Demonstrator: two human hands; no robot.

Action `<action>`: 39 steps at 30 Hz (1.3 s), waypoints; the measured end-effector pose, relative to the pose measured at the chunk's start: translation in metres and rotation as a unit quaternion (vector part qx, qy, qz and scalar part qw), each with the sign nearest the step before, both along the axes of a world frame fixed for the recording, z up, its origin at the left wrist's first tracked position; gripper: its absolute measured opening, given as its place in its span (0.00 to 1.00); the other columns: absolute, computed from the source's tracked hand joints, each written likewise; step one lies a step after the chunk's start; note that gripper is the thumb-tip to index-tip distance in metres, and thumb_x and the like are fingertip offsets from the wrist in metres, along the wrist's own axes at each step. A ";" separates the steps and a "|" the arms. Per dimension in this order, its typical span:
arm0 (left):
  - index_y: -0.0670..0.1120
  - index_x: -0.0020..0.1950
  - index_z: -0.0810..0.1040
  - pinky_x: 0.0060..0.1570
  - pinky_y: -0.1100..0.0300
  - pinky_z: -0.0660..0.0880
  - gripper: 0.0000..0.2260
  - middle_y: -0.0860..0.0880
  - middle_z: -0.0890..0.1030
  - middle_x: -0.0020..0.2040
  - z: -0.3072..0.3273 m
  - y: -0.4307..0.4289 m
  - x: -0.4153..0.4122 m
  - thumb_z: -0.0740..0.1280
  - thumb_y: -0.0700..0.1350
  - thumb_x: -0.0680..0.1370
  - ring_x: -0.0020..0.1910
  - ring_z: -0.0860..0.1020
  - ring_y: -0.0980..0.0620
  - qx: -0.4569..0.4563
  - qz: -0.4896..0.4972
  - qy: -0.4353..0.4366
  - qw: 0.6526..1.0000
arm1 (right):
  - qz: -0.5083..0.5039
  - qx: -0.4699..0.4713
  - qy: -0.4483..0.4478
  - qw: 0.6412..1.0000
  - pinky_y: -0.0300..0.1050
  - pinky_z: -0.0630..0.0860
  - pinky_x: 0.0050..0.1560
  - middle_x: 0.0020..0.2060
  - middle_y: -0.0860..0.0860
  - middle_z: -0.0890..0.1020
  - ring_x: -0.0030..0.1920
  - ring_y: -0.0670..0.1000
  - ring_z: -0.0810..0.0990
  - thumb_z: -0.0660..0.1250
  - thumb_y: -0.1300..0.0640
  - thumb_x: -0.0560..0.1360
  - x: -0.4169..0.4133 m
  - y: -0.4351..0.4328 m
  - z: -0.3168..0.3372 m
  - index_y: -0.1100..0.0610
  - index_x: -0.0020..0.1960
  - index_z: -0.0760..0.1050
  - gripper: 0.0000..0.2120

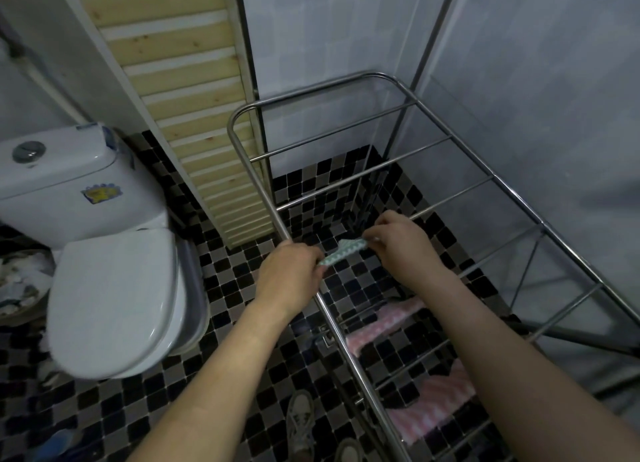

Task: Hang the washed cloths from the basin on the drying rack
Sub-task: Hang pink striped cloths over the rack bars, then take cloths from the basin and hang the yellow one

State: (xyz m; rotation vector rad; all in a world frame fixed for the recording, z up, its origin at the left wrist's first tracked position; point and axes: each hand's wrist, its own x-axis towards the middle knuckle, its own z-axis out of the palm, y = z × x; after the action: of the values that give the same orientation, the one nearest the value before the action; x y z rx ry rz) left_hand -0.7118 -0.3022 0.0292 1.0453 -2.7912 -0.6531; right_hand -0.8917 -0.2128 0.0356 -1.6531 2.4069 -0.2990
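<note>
A metal drying rack (pixel 349 184) with several horizontal rods fills the middle and right. A green-and-white patterned cloth (pixel 343 252) is stretched between both hands over a rod near the rack's left rail. My left hand (pixel 289 276) pinches its left end beside the rail. My right hand (pixel 398 238) pinches its right end. Two pink patterned cloths hang on nearer rods, one (pixel 381 323) in the middle and one (pixel 429 406) lower. The basin is not in view.
A white toilet (pixel 110 302) with its lid down stands at the left. A wooden slatted panel (pixel 194 115) leans against the wall behind the rack. The floor is black-and-grey mosaic tile. A shoe (pixel 301 423) shows at the bottom edge.
</note>
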 end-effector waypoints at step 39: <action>0.51 0.39 0.75 0.37 0.56 0.72 0.10 0.51 0.80 0.33 0.082 0.175 0.304 0.60 0.45 0.79 0.32 0.76 0.56 0.064 0.485 0.245 0.837 | 0.265 -0.013 -0.374 0.889 0.48 0.76 0.43 0.34 0.51 0.83 0.38 0.53 0.80 0.65 0.53 0.77 0.318 0.045 0.076 0.53 0.37 0.80 0.12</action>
State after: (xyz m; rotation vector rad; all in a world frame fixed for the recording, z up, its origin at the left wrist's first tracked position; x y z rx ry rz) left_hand -0.4075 -0.1269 0.1111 1.7688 -1.4913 -0.7777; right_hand -0.5738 -0.1678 0.1117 -1.7010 1.3483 -0.7112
